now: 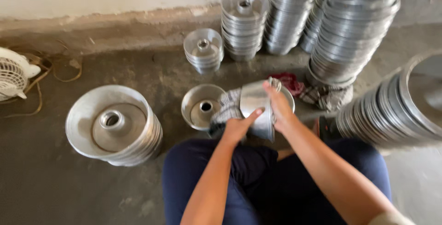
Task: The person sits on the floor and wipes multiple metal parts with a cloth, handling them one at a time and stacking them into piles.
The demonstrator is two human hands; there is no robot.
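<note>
Gripping a metal mould (257, 107), both hands curled.

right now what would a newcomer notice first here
Both hands, the left hand and the right hand, hold a shiny metal pan with a checked cloth at centre. Tall stacks of pans rise at the upper right, and a low stack sits on the floor at left.

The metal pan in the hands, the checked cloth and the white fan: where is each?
Metal pan (256, 107), head view, on its shiny outer wall.
Checked cloth (229, 107), head view, on the fold left of the pan.
White fan (11, 75), head view, on its front grille.
</note>
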